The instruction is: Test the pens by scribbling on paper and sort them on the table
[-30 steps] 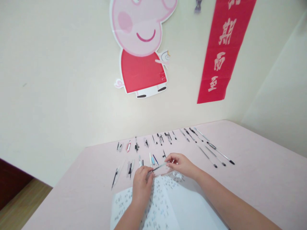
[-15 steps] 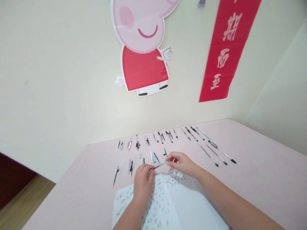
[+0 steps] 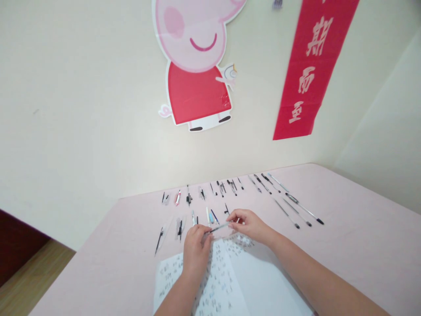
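Note:
Both my hands hold one slim clear pen [image 3: 219, 228] with a dark tip, level above the far edge of an open notebook [image 3: 230, 281] covered in handwriting. My left hand [image 3: 196, 245] pinches the pen's left end, fingers closed. My right hand [image 3: 249, 224] pinches its right end, fingers curled. The pen lies across between them, just off the pink table [image 3: 345, 228].
Several pens and pen parts lie in rows beyond my hands, from short pieces at the left [image 3: 177, 197] to long pens at the right [image 3: 304, 210]. The cream wall close behind carries a cartoon pig cutout [image 3: 197, 66] and a red banner [image 3: 307, 70]. The table's left edge drops to wooden floor [image 3: 26, 285].
Between the oldest frame and now the view shifted slightly. My hands and the pen keep almost the same pose.

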Action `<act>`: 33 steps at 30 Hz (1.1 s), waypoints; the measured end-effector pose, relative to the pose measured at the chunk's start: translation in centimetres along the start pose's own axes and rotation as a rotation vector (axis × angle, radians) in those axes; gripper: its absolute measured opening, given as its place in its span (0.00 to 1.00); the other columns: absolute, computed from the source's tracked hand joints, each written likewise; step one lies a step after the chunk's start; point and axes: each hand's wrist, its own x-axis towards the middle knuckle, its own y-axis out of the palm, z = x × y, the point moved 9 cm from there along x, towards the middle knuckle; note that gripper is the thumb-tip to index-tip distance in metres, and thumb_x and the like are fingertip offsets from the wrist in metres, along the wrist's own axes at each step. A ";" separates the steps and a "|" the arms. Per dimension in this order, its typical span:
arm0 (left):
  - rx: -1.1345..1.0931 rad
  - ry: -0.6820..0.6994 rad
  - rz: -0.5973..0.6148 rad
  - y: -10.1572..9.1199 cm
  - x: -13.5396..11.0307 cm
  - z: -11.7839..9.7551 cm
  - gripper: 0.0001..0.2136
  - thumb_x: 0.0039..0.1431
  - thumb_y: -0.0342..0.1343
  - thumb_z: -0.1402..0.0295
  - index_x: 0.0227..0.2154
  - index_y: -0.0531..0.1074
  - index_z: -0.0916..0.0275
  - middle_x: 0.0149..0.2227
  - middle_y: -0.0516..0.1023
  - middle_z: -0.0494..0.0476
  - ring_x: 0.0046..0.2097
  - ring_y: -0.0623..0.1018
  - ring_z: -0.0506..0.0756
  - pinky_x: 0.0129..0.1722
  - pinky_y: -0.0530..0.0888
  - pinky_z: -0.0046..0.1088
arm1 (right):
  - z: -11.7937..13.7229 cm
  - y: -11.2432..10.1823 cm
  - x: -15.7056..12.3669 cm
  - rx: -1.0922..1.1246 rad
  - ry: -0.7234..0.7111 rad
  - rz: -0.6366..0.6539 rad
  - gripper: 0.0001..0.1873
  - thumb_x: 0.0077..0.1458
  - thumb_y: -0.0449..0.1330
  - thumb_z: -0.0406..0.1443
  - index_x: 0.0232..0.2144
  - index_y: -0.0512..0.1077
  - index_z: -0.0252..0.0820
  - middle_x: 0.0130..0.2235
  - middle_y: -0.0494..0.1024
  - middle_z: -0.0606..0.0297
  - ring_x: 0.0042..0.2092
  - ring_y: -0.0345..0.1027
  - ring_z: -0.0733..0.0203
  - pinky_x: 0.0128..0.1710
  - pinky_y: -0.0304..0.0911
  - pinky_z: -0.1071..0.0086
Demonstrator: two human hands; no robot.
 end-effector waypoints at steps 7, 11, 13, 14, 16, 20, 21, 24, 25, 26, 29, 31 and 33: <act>0.020 0.033 -0.039 -0.3 0.0 -0.2 0.06 0.50 0.53 0.74 0.30 0.73 0.61 0.32 0.74 0.54 0.38 0.73 0.57 0.40 0.69 0.35 | -0.8 -0.2 0.2 0.051 0.022 -0.022 0.06 0.44 0.61 0.34 0.27 0.75 0.37 0.28 0.75 0.64 0.28 0.64 0.65 0.28 0.60 0.72; 0.035 0.045 -0.034 -0.4 0.0 -0.5 0.05 0.50 0.53 0.74 0.29 0.73 0.61 0.31 0.74 0.54 0.38 0.72 0.57 0.38 0.68 0.34 | -1.8 0.3 0.2 0.182 0.058 0.007 0.11 0.43 0.63 0.40 0.26 0.73 0.36 0.25 0.74 0.64 0.28 0.65 0.64 0.29 0.62 0.71; 0.038 0.046 -0.021 -0.4 0.0 -0.6 0.04 0.51 0.53 0.74 0.29 0.72 0.61 0.31 0.73 0.54 0.38 0.72 0.57 0.38 0.68 0.34 | -2.2 0.7 0.2 0.254 0.078 0.029 0.14 0.42 0.64 0.43 0.25 0.72 0.36 0.24 0.73 0.65 0.28 0.66 0.64 0.31 0.64 0.69; 0.039 0.047 -0.014 -0.4 0.0 -0.7 0.04 0.51 0.53 0.74 0.29 0.72 0.61 0.31 0.73 0.54 0.38 0.72 0.57 0.38 0.68 0.34 | -2.4 0.8 0.2 0.273 0.083 0.036 0.16 0.42 0.64 0.45 0.24 0.71 0.36 0.24 0.72 0.65 0.27 0.66 0.64 0.31 0.64 0.69; 0.038 0.048 -0.004 -0.3 0.0 -0.8 0.04 0.51 0.53 0.74 0.29 0.72 0.62 0.31 0.73 0.55 0.38 0.72 0.57 0.38 0.68 0.35 | -2.5 0.9 0.2 0.264 0.082 0.040 0.18 0.41 0.64 0.47 0.23 0.70 0.37 0.23 0.72 0.66 0.27 0.65 0.65 0.30 0.64 0.69; 0.025 0.054 0.008 -0.2 0.0 -1.0 0.04 0.52 0.52 0.73 0.29 0.72 0.62 0.31 0.73 0.55 0.38 0.72 0.57 0.38 0.68 0.36 | -1.8 0.7 0.1 0.101 0.018 0.020 0.20 0.48 0.59 0.49 0.20 0.67 0.37 0.21 0.70 0.66 0.25 0.62 0.66 0.26 0.58 0.73; 0.023 0.056 0.008 -0.3 0.0 -1.0 0.04 0.52 0.52 0.73 0.29 0.72 0.61 0.31 0.73 0.55 0.37 0.72 0.57 0.38 0.68 0.36 | -1.5 0.5 0.1 0.044 -0.004 0.010 0.21 0.49 0.58 0.49 0.19 0.67 0.37 0.20 0.69 0.67 0.24 0.61 0.67 0.25 0.56 0.73; 0.026 0.066 0.005 -0.3 0.0 -1.1 0.05 0.52 0.52 0.73 0.29 0.72 0.61 0.31 0.73 0.55 0.37 0.72 0.57 0.38 0.68 0.36 | -0.8 0.4 -0.1 -0.086 -0.042 -0.004 0.22 0.53 0.55 0.49 0.17 0.65 0.38 0.18 0.66 0.69 0.22 0.57 0.69 0.23 0.51 0.74; 0.029 0.071 0.006 -0.3 0.0 -1.2 0.05 0.52 0.52 0.73 0.29 0.72 0.61 0.31 0.73 0.55 0.37 0.72 0.57 0.38 0.68 0.36 | -0.7 0.4 -0.1 -0.108 -0.046 -0.004 0.23 0.53 0.54 0.49 0.17 0.65 0.38 0.18 0.65 0.69 0.22 0.56 0.69 0.23 0.51 0.74; 0.032 0.077 0.008 -0.2 -0.1 -1.2 0.04 0.52 0.52 0.73 0.29 0.72 0.61 0.31 0.73 0.55 0.37 0.72 0.57 0.38 0.69 0.36 | -0.6 0.4 -0.1 -0.119 -0.047 -0.003 0.23 0.54 0.53 0.49 0.17 0.65 0.38 0.17 0.65 0.69 0.21 0.56 0.69 0.22 0.50 0.74; 0.036 0.093 0.011 -0.1 -0.1 -1.3 0.05 0.53 0.52 0.73 0.30 0.72 0.61 0.31 0.73 0.55 0.37 0.73 0.57 0.38 0.69 0.36 | -0.8 0.5 -0.1 -0.117 -0.040 0.001 0.25 0.54 0.52 0.51 0.17 0.66 0.38 0.16 0.65 0.69 0.21 0.56 0.69 0.22 0.51 0.75; 0.034 0.096 0.006 -0.2 -0.1 -1.4 0.05 0.53 0.52 0.72 0.30 0.72 0.61 0.31 0.73 0.55 0.37 0.73 0.57 0.38 0.69 0.36 | -1.2 0.6 0.0 -0.089 -0.021 -0.001 0.27 0.54 0.51 0.53 0.17 0.66 0.37 0.16 0.65 0.69 0.20 0.57 0.69 0.22 0.52 0.74; 0.030 0.091 0.005 -0.2 -0.1 -1.3 0.05 0.53 0.52 0.72 0.30 0.73 0.61 0.31 0.73 0.55 0.37 0.73 0.57 0.38 0.69 0.35 | -1.7 0.5 0.0 -0.034 0.001 -0.014 0.29 0.56 0.47 0.54 0.18 0.67 0.37 0.17 0.66 0.67 0.21 0.59 0.68 0.22 0.55 0.74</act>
